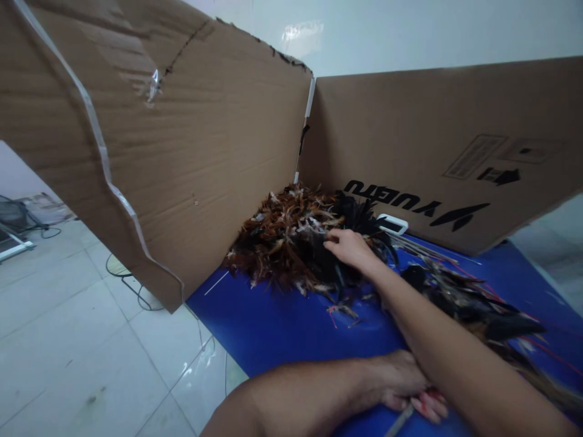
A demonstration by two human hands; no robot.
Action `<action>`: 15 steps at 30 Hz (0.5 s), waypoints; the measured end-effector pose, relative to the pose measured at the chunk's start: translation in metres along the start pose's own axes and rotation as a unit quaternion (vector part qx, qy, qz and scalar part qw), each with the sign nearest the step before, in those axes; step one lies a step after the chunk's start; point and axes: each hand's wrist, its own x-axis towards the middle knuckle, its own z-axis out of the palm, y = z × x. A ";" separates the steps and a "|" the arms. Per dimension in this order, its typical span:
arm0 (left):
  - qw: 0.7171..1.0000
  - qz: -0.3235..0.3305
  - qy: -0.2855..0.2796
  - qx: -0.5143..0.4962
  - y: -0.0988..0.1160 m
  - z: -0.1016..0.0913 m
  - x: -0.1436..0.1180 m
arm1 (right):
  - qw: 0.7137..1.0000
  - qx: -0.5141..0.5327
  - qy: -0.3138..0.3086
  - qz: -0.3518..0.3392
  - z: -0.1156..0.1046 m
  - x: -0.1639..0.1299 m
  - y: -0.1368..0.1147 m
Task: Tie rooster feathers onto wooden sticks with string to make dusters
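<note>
My right hand [350,247] reaches into a big heap of brown and black feathers [277,237], its fingers curled together at the heap's right side. Whether a feather sits between those fingertips cannot be made out. Below the right forearm, my left hand [405,382] is closed around a thin greyish stick [401,422], whose end runs out of the picture at the bottom. Red shows on the left fingers; I cannot tell what it is. A small feather tuft with red thread [344,312] lies in front of the heap.
Cardboard panels stand at the left [195,133] and back [410,133] of the blue work surface [273,328]. A white-framed device [392,224] and thin sticks [423,249] lie behind the right hand. More feathers [478,297] spread along the right, beside red thread.
</note>
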 end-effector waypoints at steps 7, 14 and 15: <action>0.998 0.027 -0.043 -0.037 0.010 0.004 -0.011 | 0.997 -0.059 0.041 0.023 -0.022 0.019 0.047; 1.000 0.012 -0.006 -0.003 0.002 0.000 0.004 | 0.983 -0.024 0.093 -0.159 -0.007 -0.009 0.013; 1.000 0.018 -0.004 0.012 -0.001 -0.002 0.007 | 0.977 0.015 0.055 -0.206 -0.002 -0.016 0.003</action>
